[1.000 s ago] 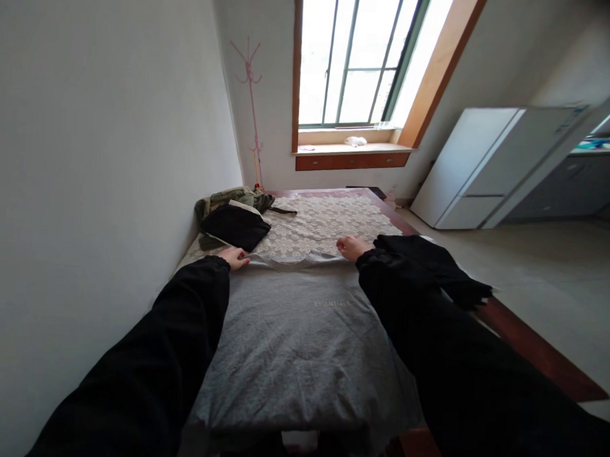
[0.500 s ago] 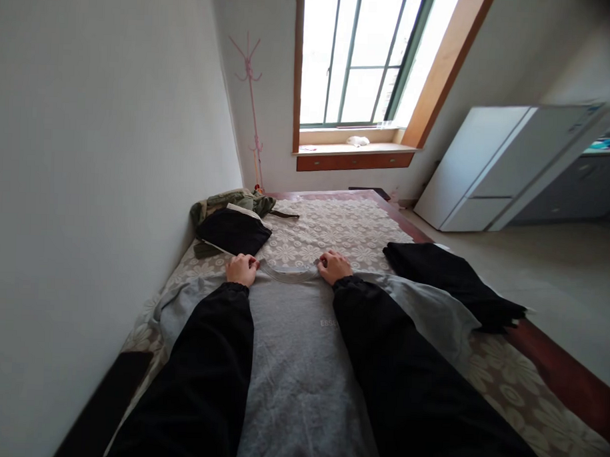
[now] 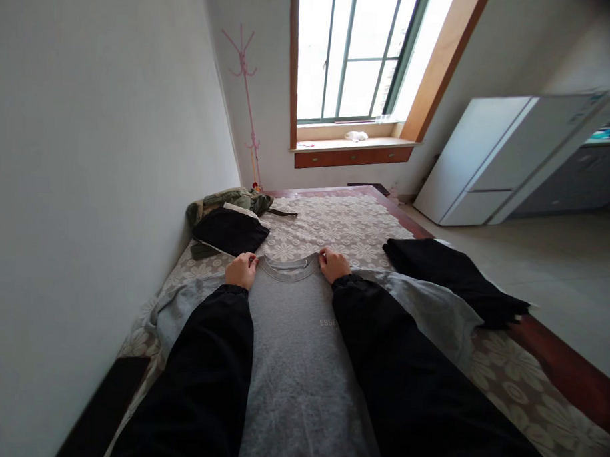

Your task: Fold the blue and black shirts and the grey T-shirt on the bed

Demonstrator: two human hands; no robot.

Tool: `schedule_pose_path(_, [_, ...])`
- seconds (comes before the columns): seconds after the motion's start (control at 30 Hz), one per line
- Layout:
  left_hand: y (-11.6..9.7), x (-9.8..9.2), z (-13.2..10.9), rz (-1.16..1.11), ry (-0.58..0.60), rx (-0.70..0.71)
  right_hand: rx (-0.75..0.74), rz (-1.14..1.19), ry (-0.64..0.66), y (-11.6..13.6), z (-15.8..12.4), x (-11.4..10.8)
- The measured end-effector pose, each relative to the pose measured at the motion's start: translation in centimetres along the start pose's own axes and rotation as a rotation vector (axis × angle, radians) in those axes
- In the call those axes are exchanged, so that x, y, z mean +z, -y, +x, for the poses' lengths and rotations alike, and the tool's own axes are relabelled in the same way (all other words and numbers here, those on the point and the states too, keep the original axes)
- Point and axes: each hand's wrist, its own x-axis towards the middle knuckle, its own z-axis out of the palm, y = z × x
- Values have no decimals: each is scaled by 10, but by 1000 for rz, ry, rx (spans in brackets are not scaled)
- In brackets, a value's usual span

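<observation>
A grey sweatshirt (image 3: 300, 361) lies flat, front up, on a bed covered with a cream floral lace spread (image 3: 335, 226). My left hand (image 3: 241, 271) pinches the shoulder just left of the ribbed collar (image 3: 288, 271). On the other side of the collar my right hand (image 3: 334, 265) grips the cloth with its fingers curled. Both my arms are in black sleeves and cover much of the sweatshirt's body. Its sleeves spread out to either side.
A folded black garment (image 3: 229, 230) rests on an olive one (image 3: 226, 200) at the bed's far left by the white wall. Another black garment (image 3: 453, 277) lies at the right edge. Beyond stand a pink coat stand (image 3: 244, 100), a window and a white fridge (image 3: 497, 158).
A second ago my hands held the sweatshirt's edge wide apart; they have since come inward to the collar, and the sweatshirt now lies spread out with its sleeves showing.
</observation>
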Motion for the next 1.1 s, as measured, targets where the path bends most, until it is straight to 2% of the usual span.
schedule_pose_path(0.17, [-1, 1, 0, -13, 9, 40, -77, 33, -10, 1, 1, 1])
schedule_pose_path(0.33, [-1, 3, -2, 1, 28, -2, -175, 52, -20, 0, 2, 5])
schedule_pose_path(0.5, [0, 3, -2, 2, 56, -35, -215, 49, -22, 0, 1, 4])
schedule_pose_path(0.7, [-2, 2, -1, 16, 44, -11, -224, -10, 11, 4, -5, 1])
schedule_pose_path(0.97, [-17, 9, -34, 94, 73, 132, -123, -203, 12, 30, -28, 16])
schedule_pose_path(1.1, [-21, 14, -44, 166, 79, 153, -152, -248, 36, 31, -30, 22])
